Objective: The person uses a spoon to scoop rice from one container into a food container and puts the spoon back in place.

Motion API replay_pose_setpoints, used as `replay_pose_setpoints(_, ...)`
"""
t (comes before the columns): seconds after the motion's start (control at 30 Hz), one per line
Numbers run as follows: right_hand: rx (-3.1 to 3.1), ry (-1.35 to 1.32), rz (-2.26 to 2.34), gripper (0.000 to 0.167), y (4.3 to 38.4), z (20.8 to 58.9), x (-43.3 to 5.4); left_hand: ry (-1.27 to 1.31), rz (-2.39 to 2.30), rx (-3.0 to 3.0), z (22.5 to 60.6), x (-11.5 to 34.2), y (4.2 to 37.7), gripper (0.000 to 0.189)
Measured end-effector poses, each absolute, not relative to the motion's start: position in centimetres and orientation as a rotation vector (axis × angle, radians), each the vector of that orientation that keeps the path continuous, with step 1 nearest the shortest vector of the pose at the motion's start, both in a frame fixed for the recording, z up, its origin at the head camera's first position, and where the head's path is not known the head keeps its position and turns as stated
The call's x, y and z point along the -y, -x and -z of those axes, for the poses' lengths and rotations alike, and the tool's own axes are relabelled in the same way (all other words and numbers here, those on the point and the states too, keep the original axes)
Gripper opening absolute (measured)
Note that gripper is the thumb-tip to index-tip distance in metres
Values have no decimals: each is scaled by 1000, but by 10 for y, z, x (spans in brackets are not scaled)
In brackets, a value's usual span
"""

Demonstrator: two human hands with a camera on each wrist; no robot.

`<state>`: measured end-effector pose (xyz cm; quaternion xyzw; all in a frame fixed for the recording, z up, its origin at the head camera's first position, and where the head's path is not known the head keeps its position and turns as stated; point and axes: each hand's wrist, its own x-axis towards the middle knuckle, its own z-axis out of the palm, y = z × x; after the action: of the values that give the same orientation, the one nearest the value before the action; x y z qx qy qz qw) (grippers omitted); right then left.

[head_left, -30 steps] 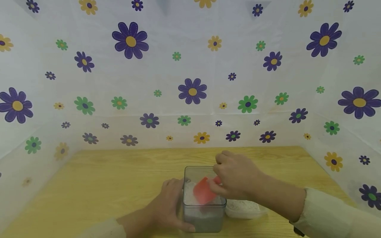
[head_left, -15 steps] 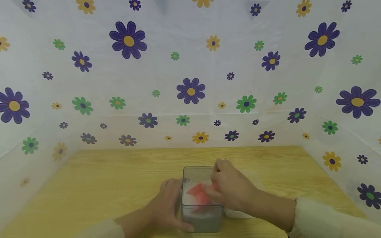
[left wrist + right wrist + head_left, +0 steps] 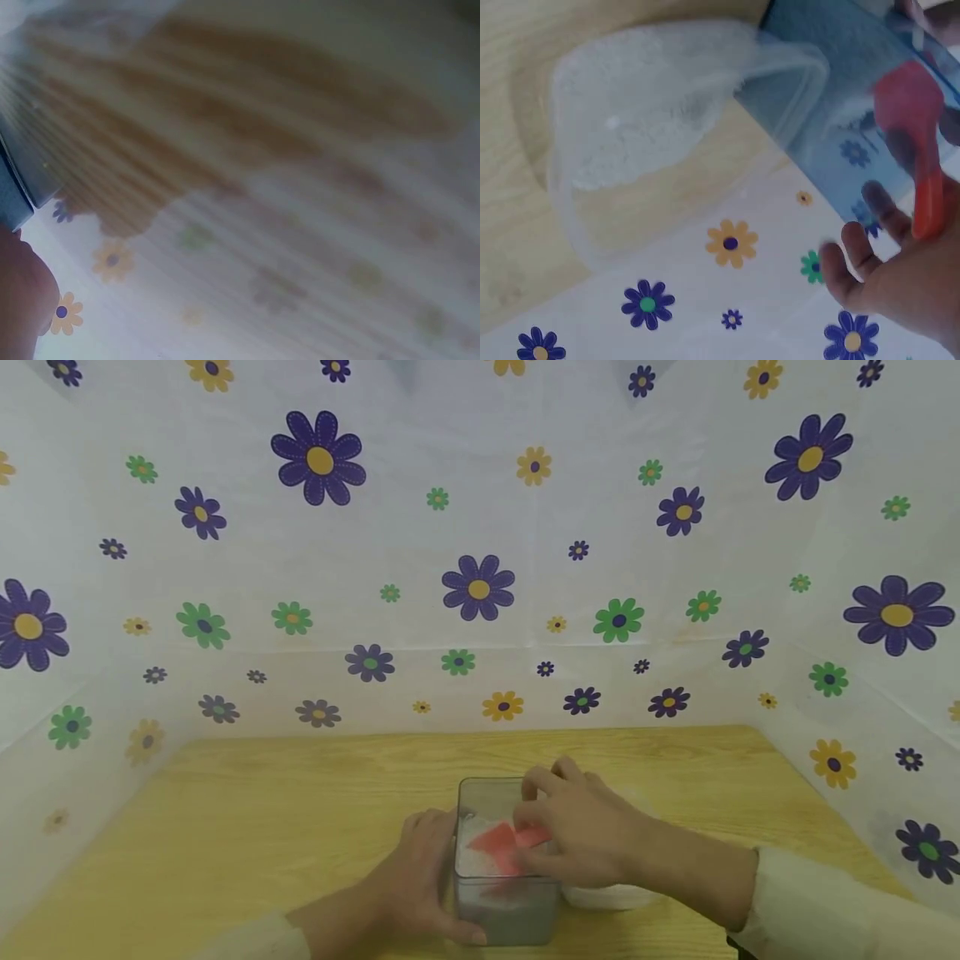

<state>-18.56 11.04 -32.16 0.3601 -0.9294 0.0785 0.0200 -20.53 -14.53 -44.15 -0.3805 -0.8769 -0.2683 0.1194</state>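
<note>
A tall clear grey-blue plastic container [image 3: 506,914] stands at the table's front, with white grainy powder [image 3: 474,862] inside. My left hand [image 3: 420,877] holds its left side, thumb along the front and fingers toward the back. A red scoop [image 3: 495,843] leans in the powder. My right hand [image 3: 592,831] is over the container's right rim, pinching the scoop's handle between thumb and index finger while the other fingers spread away, as the right wrist view shows. In the left wrist view, only a blurred edge of the left hand [image 3: 22,300] and a container corner appear.
A low translucent tub [image 3: 611,897] sits against the container's right side, partly hidden under the right forearm. White grains [image 3: 660,112] lie in it in the right wrist view. A flowered sheet [image 3: 405,527] surrounds the wooden table [image 3: 300,810] at the back and sides.
The right hand has moved left and the scoop has gone lower into the powder. Its fingers now lift and spread more around the handle. The left hand keeps its place on the container.
</note>
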Motion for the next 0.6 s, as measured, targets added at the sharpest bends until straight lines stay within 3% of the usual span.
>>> replay_pose_setpoints(0.17,2744,-1322,40,10,186,313,-113,1114,774,2567,444,145,207,113)
replay_pose_setpoints(0.3,2660,-1399,163,14,185,312,-111,1116,775,2574,443,145,206,113)
replay_pose_setpoints(0.6,2730,-1379,-36,14,188,324,-113,1111,781,2565,441,146,205,115)
